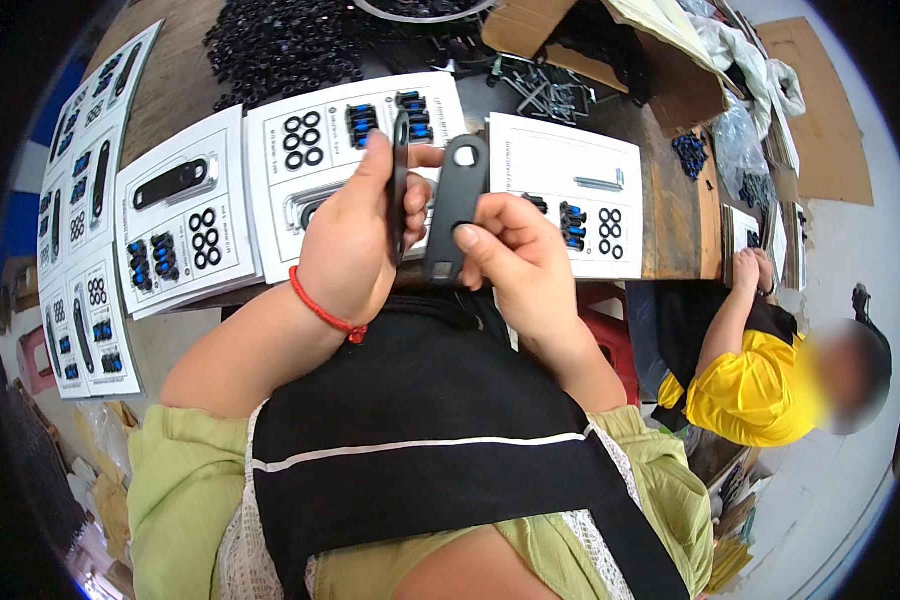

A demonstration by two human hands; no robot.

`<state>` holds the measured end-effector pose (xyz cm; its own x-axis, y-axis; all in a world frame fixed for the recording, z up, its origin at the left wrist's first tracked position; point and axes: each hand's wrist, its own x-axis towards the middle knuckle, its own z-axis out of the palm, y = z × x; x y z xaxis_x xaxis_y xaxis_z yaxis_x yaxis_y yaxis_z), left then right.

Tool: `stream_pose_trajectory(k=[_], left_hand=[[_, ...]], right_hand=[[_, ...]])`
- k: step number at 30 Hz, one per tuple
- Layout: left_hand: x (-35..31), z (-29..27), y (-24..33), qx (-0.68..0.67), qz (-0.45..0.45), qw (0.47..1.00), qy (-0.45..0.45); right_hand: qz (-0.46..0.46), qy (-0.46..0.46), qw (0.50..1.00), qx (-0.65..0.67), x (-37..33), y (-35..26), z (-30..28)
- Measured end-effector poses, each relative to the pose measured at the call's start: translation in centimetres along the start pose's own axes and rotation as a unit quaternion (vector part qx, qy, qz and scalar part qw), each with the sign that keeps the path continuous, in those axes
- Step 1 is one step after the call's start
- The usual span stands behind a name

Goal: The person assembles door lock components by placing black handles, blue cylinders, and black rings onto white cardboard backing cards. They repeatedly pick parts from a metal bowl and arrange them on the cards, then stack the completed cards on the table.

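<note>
Left hand (355,245), red cord bracelet (327,313) on the wrist, is closed around a flat black lever-shaped tool (400,185) seen edge-on; thumb and fingers are clamped on its lower half and its upper end stands upright above the knuckles.

Right hand (515,260) is clamped on a second flat black tool (455,205), seen face-on, with a round hole near its top end. The thumb presses on its lower face and the fingers curl behind. The two tools stand just beside each other, over the near edge of the tabletop (185,70); whether they touch cannot be told.

On the tabletop beyond the hands:
- white packaging card (345,150) with black rings and blue-and-black parts fitted, partly behind the left hand
- white card (570,195) toward the right edge, holding a metal hex key, rings and blue parts
- further filled cards (175,215) along the left edge
- heap of small black parts (280,45) at the far edge
- open cardboard box (610,50) at the far right corner

Second person in a yellow shirt (755,395) sits at the right.
</note>
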<state>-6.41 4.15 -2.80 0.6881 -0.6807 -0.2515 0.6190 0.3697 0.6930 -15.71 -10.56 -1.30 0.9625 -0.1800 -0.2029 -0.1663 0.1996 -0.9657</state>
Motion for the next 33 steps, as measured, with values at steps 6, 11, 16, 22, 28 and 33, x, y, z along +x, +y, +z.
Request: stream_pose_trajectory(k=[6, 11, 16, 22, 28, 33], left_hand=[[-0.5, 1.5, -0.9, 0.037, -0.045, 0.997, -0.051], [-0.3, 1.1, -1.0, -0.026, -0.056, 0.995, -0.077], [-0.9, 1.8, 0.1, 0.023, -0.178, 0.978, -0.106], [-1.0, 1.6, -0.3, 0.064, -0.244, 0.953, -0.167], [-0.8, 2.0, 0.1, 0.151, -0.3, 0.922, -0.193], [-0.7, 3.0, 0.7, 0.213, -0.312, 0.907, -0.187]], right_hand=[[-0.014, 0.009, 0.995, -0.099, -0.1, 0.3, 0.4], [-0.148, 0.014, 0.931, -0.332, -0.6, -1.2, -0.7], [-0.187, 0.081, 0.931, -0.302, -1.1, -2.1, -3.9], [-0.222, -0.037, 0.909, -0.35, -0.7, -3.6, -3.3], [-0.233, -0.135, 0.867, -0.419, -0.6, -3.7, -4.1], [-0.231, -0.135, 0.84, -0.473, -1.1, -4.3, -5.3]])
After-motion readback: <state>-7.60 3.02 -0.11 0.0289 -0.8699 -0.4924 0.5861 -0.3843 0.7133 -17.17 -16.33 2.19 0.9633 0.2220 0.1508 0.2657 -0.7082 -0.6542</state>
